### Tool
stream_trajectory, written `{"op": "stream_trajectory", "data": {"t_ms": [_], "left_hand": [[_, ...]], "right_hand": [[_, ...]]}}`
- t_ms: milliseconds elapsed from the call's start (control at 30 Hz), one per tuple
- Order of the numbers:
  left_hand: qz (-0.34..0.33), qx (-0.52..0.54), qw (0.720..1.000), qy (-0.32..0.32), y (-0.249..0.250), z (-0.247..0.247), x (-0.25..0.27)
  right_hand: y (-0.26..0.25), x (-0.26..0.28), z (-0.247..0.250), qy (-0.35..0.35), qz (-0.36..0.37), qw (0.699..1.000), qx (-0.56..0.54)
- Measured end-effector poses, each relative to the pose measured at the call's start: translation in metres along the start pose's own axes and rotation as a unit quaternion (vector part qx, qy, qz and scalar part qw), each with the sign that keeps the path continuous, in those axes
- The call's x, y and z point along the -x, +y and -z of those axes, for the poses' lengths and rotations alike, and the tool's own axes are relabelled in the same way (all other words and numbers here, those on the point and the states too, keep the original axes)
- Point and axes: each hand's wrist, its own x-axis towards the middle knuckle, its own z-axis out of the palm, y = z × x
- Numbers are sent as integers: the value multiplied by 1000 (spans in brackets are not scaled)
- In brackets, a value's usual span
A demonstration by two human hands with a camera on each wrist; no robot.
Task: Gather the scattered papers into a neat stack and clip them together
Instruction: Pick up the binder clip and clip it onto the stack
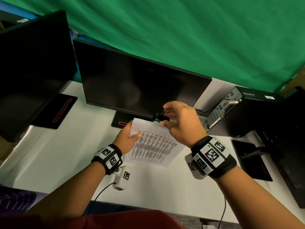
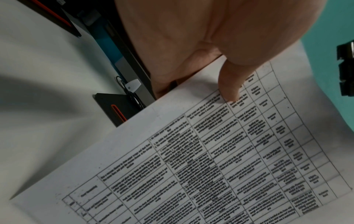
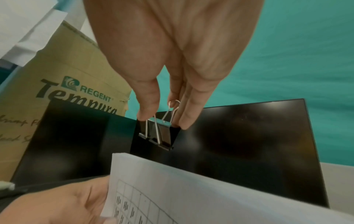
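A stack of printed papers (image 1: 153, 144) with a table on the top sheet is held up above the white desk (image 1: 66, 154). My left hand (image 1: 130, 138) grips the stack's left edge, thumb on top (image 2: 229, 89), fingers underneath. My right hand (image 1: 165, 115) pinches the wire handles of a black binder clip (image 1: 159, 117) between thumb and fingers, just past the stack's far top corner. In the right wrist view the binder clip (image 3: 159, 136) hangs a short way beyond the papers' edge (image 3: 191, 181), not touching it. The clip (image 2: 346, 68) shows at the right edge of the left wrist view.
A dark monitor (image 1: 140, 86) stands right behind the hands, a second monitor (image 1: 33, 63) to its left. A desktop computer case (image 1: 231, 109) lies at the right. A cardboard box (image 3: 57, 91) and a green cloth backdrop (image 1: 181, 30) are behind.
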Motion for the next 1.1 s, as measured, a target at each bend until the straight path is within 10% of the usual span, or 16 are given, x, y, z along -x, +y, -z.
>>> {"op": "stream_trajectory", "data": {"t_ms": [400, 1100], "left_hand": [[2, 3, 1000, 18, -4, -3, -3], [-9, 6, 1000, 20, -13, -3, -12]], "right_hand": [[-15, 7, -27, -2, 95, 989, 114], [-15, -20, -28, -108, 27, 985, 135]]}}
